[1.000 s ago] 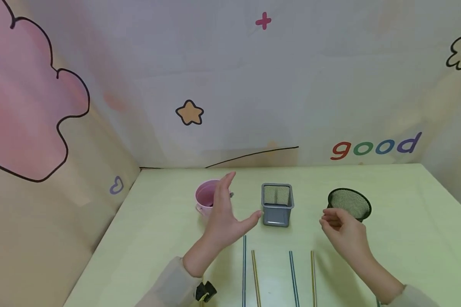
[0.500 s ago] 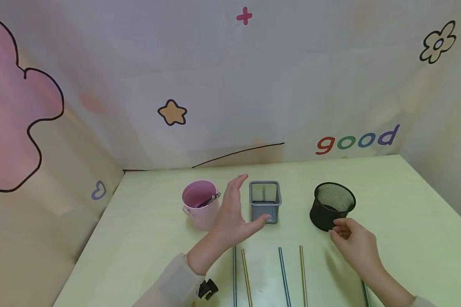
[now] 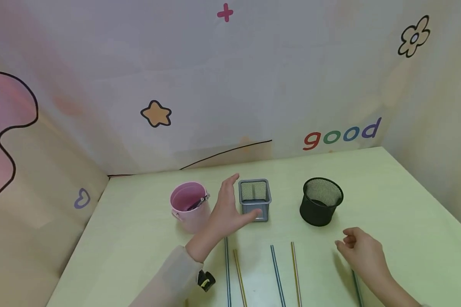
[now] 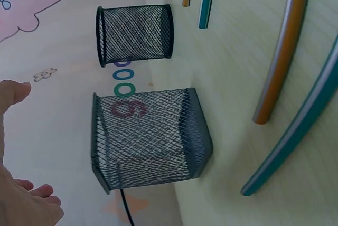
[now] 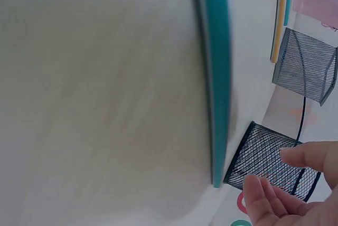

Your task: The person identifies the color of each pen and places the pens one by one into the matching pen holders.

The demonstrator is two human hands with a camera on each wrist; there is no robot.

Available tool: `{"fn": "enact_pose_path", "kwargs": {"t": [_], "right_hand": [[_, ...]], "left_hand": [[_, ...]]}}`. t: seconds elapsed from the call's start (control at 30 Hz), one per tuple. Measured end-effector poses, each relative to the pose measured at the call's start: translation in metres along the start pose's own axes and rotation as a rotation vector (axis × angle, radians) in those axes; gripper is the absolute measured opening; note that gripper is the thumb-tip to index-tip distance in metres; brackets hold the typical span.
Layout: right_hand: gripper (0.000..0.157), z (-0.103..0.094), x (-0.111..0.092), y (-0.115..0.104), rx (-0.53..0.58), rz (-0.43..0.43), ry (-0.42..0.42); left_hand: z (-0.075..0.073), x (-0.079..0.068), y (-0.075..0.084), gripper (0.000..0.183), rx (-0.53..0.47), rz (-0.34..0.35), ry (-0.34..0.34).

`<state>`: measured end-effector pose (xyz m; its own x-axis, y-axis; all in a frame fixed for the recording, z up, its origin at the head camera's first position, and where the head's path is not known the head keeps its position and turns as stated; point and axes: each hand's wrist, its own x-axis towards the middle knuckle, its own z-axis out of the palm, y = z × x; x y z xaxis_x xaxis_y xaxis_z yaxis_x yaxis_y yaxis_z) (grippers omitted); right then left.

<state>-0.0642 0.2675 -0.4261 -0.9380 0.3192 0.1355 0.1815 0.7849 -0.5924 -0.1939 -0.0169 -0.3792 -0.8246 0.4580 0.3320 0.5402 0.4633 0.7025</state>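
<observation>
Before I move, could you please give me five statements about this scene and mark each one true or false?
1. In the head view, the grey basket stands between the pink bucket and the black cup. True.
2. Each hand grips a stick. False: the left hand and the right hand hold nothing.
3. The sticks are all one colour. False: a blue stick lies beside a yellow stick.
4. The right hand is apart from the black cup. True.
5. The black cup lies tipped over. False: it stands upright.

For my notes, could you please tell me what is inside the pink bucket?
Inside the pink bucket, a slim dark item leans at the rim; I cannot identify it. The near wall hides the bottom, so anything lying there is covered.
</observation>
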Motion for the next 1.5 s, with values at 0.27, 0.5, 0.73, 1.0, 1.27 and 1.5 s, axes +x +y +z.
{"fn": "enact_pose_path", "kwargs": {"t": [0.27, 0.5, 0.73, 1.0, 1.27, 1.5], "right_hand": [[0.038, -0.002, -0.002, 0.016, -0.038, 0.132, -0.130], [0.036, -0.001, -0.004, 0.024, -0.063, 0.240, -0.201], [0.032, -0.002, -0.007, 0.024, -0.097, 0.287, -0.277], [0.028, -0.002, -0.007, 0.024, -0.082, 0.288, -0.300], [0.024, -0.003, -0.007, 0.025, -0.053, 0.303, -0.316], [0.023, -0.002, -0.007, 0.028, -0.022, 0.335, -0.335]], "left_hand": [[0.009, 0.012, -0.015, 0.103, -0.023, -0.125, -0.055], [0.017, 0.021, -0.031, 0.108, -0.045, -0.213, -0.048], [0.021, 0.023, -0.042, 0.108, -0.084, -0.236, -0.058], [0.023, 0.022, -0.047, 0.108, -0.090, -0.247, -0.064], [0.024, 0.023, -0.051, 0.105, -0.135, -0.235, -0.083], [0.025, 0.026, -0.053, 0.102, -0.131, -0.224, -0.107]]}}
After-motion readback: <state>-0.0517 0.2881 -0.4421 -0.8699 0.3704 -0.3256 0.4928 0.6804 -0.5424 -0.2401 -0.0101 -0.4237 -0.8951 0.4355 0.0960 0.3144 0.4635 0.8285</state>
